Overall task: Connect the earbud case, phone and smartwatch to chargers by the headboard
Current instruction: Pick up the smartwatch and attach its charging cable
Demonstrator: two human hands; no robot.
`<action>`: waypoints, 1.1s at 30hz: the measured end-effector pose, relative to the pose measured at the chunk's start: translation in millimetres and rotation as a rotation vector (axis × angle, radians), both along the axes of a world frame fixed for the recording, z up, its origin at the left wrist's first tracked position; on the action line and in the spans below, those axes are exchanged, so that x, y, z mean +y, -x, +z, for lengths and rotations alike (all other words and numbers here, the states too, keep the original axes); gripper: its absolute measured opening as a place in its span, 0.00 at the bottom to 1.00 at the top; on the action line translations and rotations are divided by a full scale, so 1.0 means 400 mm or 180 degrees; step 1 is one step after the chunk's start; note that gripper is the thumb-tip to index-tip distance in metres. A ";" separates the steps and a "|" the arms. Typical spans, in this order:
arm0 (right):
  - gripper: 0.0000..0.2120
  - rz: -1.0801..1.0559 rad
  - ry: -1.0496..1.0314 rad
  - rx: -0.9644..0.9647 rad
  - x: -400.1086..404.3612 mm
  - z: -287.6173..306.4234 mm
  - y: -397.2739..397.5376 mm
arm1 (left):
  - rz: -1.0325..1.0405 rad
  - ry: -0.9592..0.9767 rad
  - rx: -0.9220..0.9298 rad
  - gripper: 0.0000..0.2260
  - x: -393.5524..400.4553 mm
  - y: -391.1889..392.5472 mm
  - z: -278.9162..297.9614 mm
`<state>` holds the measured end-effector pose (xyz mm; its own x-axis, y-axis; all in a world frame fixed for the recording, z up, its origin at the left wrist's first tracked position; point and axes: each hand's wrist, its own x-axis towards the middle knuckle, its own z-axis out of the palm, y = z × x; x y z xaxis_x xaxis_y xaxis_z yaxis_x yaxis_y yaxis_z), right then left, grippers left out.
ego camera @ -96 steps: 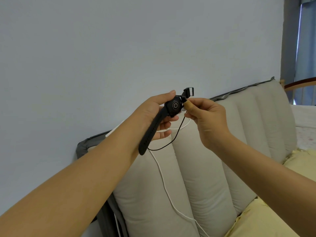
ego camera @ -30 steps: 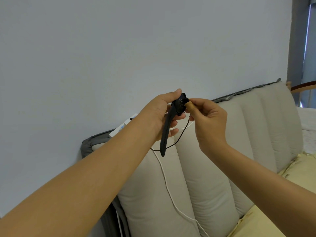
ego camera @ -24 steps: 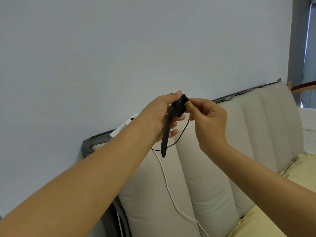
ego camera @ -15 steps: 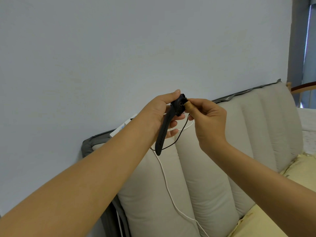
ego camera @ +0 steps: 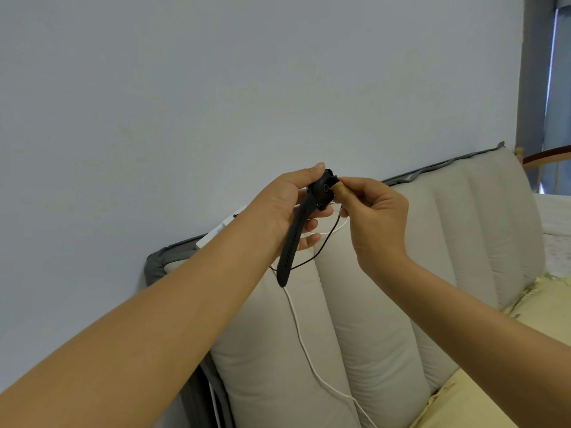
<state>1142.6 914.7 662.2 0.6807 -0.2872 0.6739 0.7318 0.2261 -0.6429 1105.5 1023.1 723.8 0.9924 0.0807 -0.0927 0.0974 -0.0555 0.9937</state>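
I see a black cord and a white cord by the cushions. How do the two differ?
The black cord is thin and dark; the white cord looks thicker and pale. The black cord loops in the air up toward the smartwatch, held between the left hand and right hand; the white cord lies on the headboard cushion, trailing down to the lower edge of the picture. Both start near the cushion's top.
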 end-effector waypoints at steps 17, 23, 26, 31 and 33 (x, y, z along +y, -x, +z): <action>0.08 -0.0025 -0.0044 -0.0029 -0.016 0.001 0.005 | -0.0104 0.0059 0.0040 0.21 -0.006 -0.005 -0.007; 0.09 0.0045 0.0013 -0.0063 -0.018 -0.002 0.011 | -0.0080 0.0090 0.0022 0.21 -0.004 -0.005 -0.007; 0.09 0.0042 0.0052 -0.0049 -0.017 -0.003 0.013 | -0.0110 0.0082 0.0014 0.22 -0.002 -0.004 -0.005; 0.06 -0.0036 0.0060 0.0002 -0.015 0.000 0.011 | -0.0116 0.0084 0.0017 0.21 0.000 -0.003 -0.002; 0.06 -0.0091 0.0029 0.0061 -0.014 -0.001 0.008 | -0.0099 0.0093 0.0025 0.21 -0.002 -0.001 -0.001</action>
<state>1139.3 909.3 661.9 0.6851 -0.3008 0.6634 0.7254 0.1993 -0.6588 1106.0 1022.5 723.6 0.9936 0.0470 -0.1023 0.1037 -0.0296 0.9942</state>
